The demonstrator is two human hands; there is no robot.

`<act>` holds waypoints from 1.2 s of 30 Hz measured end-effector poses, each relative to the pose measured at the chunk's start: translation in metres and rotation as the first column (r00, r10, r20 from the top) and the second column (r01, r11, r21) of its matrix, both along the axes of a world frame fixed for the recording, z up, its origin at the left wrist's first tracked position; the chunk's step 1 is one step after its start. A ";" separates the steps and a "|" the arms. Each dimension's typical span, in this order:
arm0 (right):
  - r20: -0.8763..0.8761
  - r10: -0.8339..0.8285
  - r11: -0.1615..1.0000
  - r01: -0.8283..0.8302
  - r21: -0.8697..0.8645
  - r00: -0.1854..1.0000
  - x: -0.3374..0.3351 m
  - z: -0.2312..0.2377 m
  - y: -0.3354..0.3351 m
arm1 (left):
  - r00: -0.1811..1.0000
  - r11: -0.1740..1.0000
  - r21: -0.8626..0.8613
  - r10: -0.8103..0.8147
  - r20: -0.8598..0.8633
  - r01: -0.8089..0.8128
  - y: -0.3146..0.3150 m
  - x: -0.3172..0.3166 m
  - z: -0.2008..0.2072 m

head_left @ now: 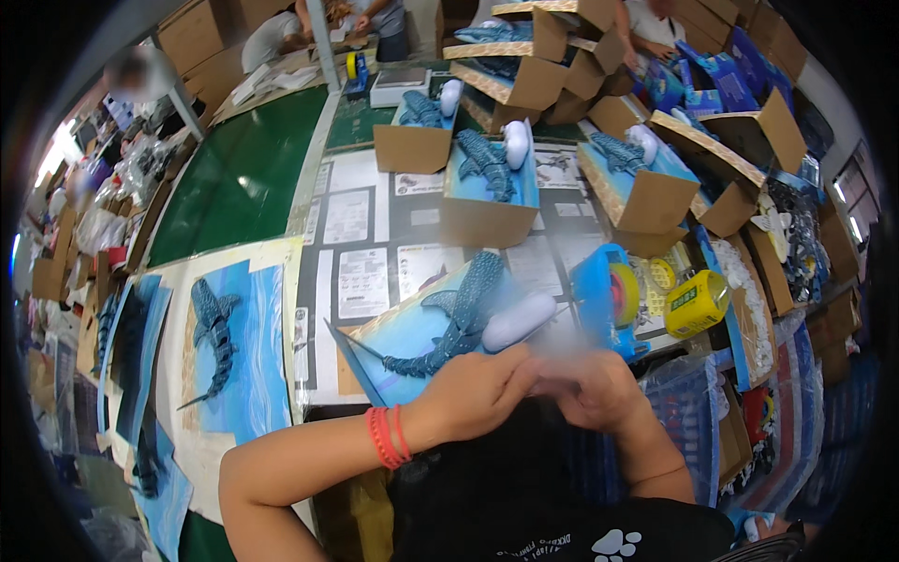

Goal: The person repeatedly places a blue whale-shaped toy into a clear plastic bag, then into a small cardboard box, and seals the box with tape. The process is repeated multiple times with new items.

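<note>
My left hand (487, 386), with red bands on its wrist, is closed close in front of my body. Beside it my right hand (604, 389) is closed too, its fingers curled. Between them is a pale, see-through smear (562, 342); motion blurs it and I cannot tell its kind. Just beyond my hands a blue spotted toy whale shark (459, 314) lies on a blue-printed cardboard insert (393, 325). A smooth white oval piece (521, 321) lies beside the shark, right above my left hand's fingers.
A blue tape dispenser (599, 281) with a yellow roll and a yellow jar (698, 304) stand at my right. Filled cardboard inserts (492, 220) with sharks stand farther back. Another shark (213, 337) lies on blue card at left. People work at the far side.
</note>
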State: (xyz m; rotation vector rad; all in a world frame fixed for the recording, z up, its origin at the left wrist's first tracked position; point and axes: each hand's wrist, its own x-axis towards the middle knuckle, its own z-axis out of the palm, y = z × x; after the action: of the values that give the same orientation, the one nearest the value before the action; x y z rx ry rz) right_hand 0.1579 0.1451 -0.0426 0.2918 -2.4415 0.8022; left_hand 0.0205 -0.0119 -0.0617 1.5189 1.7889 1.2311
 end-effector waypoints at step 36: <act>0.117 0.109 0.983 -0.090 -0.159 0.987 0.014 -0.072 0.018 | 0.989 0.981 -0.125 -0.141 0.055 0.147 0.026 0.015 0.006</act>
State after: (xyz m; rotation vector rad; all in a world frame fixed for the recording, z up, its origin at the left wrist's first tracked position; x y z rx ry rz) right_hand 0.1721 0.1628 -0.1141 0.3156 -2.4792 1.0762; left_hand 0.0351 0.0138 -0.0554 1.5059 1.6640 1.0523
